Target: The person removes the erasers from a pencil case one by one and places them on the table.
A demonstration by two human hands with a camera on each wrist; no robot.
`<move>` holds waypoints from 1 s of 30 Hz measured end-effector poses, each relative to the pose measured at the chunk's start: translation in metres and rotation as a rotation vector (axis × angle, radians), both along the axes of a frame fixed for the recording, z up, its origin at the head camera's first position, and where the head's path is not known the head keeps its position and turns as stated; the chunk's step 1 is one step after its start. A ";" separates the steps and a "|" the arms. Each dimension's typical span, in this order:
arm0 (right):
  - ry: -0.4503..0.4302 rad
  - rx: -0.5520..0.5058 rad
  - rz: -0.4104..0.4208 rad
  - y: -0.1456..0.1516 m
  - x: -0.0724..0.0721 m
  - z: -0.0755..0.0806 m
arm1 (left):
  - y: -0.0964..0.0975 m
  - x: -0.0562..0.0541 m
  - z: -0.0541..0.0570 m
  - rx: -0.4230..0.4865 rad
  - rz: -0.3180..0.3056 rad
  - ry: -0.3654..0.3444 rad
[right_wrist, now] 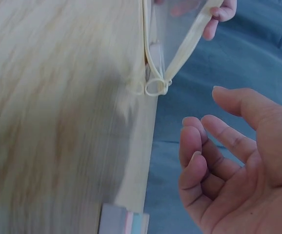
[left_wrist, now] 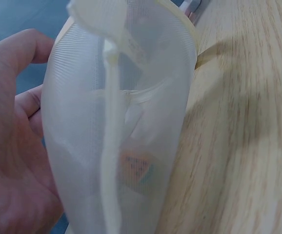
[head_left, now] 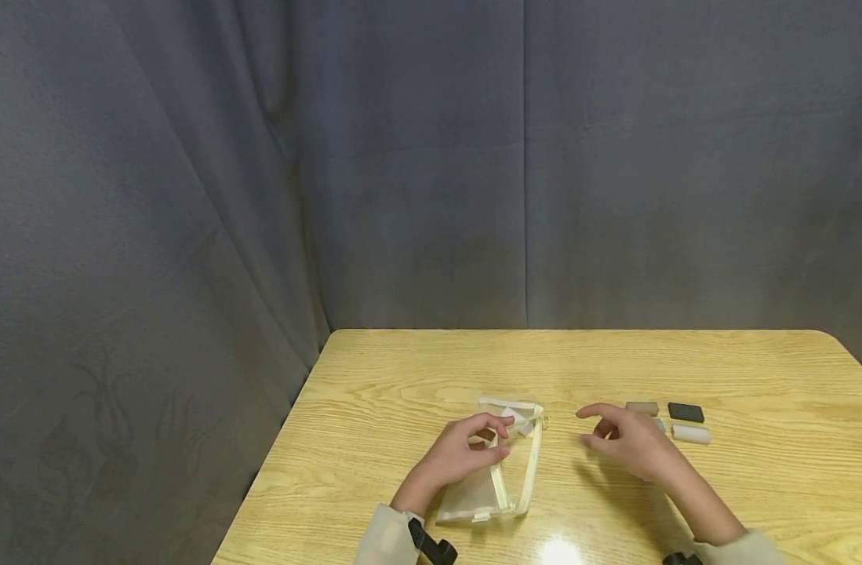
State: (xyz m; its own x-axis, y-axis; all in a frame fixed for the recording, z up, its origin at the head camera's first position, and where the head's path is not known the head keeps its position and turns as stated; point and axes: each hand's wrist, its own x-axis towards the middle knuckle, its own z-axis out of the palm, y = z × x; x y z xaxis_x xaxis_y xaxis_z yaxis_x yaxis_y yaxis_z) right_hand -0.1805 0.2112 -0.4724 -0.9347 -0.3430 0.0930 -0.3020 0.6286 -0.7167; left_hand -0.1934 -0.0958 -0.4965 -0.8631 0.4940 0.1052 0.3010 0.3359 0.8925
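A see-through mesh pouch with cream zipper edging stands partly open on the table. My left hand pinches its upper edge between thumb and fingers. Through the mesh in the left wrist view shows an orange and teal patch with dark dots; what it belongs to is blurred. A small ring hangs at the pouch's corner. To the right, my right hand hovers above the table with loosely bent fingers, holding nothing. Just beyond it lie small blocks: a tan one, a black one and a white one.
A light-blue item is mostly hidden behind my right hand. In the right wrist view, a grey block with pink and blue stripes shows at the bottom. The wooden table ends at a dark curtain.
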 end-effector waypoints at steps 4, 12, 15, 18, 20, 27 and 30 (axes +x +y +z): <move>-0.015 -0.011 0.010 -0.010 -0.002 -0.003 | 0.000 0.000 0.001 0.000 0.003 -0.003; -0.017 -0.018 0.061 -0.035 -0.005 -0.015 | 0.001 0.001 0.000 -0.007 0.005 -0.005; -0.009 -0.020 0.088 -0.043 -0.007 -0.019 | 0.001 0.002 0.000 -0.006 0.003 -0.006; -0.012 -0.015 0.108 -0.050 -0.010 -0.022 | 0.002 0.003 0.000 -0.002 0.001 -0.009; -0.010 -0.007 0.103 -0.054 -0.012 -0.022 | 0.002 0.003 0.001 0.001 0.001 -0.013; -0.050 0.060 0.003 -0.066 -0.016 -0.021 | 0.003 0.004 0.001 0.009 -0.006 -0.002; -0.062 0.103 -0.034 -0.072 -0.018 -0.021 | 0.003 0.003 0.001 0.005 -0.007 -0.001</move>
State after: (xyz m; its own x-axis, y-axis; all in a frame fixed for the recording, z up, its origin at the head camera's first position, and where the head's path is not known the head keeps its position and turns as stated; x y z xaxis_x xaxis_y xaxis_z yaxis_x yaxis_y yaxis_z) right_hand -0.1988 0.1390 -0.4933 -0.9489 -0.3157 0.0010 -0.2365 0.7088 -0.6646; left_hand -0.1903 -0.0931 -0.4960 -0.8596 0.4998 0.1065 0.3023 0.3294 0.8945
